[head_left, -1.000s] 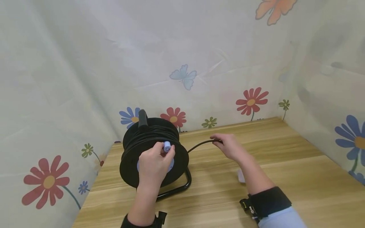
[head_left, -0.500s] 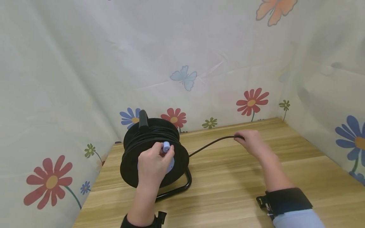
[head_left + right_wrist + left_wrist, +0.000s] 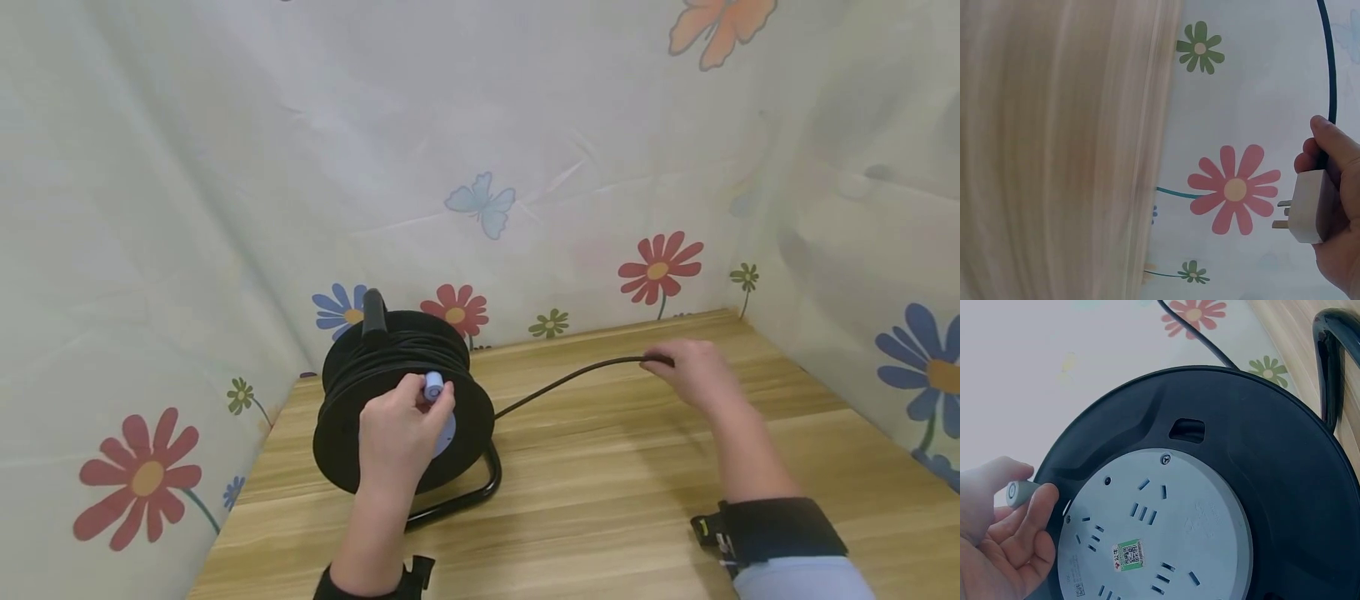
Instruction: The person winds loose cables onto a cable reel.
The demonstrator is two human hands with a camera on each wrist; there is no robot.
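A black cable reel (image 3: 337,450) with dark cable wound on it stands at the table's left. My left hand (image 3: 397,433) pinches the small light-blue crank knob (image 3: 433,386) on the reel's side between thumb and fingers. In the left wrist view, the reel's light-blue socket plate (image 3: 1179,519) faces the camera beside that hand. Off to the right, my right hand (image 3: 693,373) grips the cable (image 3: 570,376), which arcs from the reel above the table. The right wrist view has a white plug (image 3: 1307,209) with metal prongs at the cable's end, inside this hand.
A bent black tube stand (image 3: 457,500) supports the reel on the wooden table (image 3: 570,517). The black carry handle (image 3: 373,317) rises at the reel's top. Behind and beside the table hang pale sheets (image 3: 337,150) printed with flowers and butterflies.
My right hand has moved right, away from the reel, and a longer stretch of cable now spans between them. The left hand remains on the knob, almost where it was.
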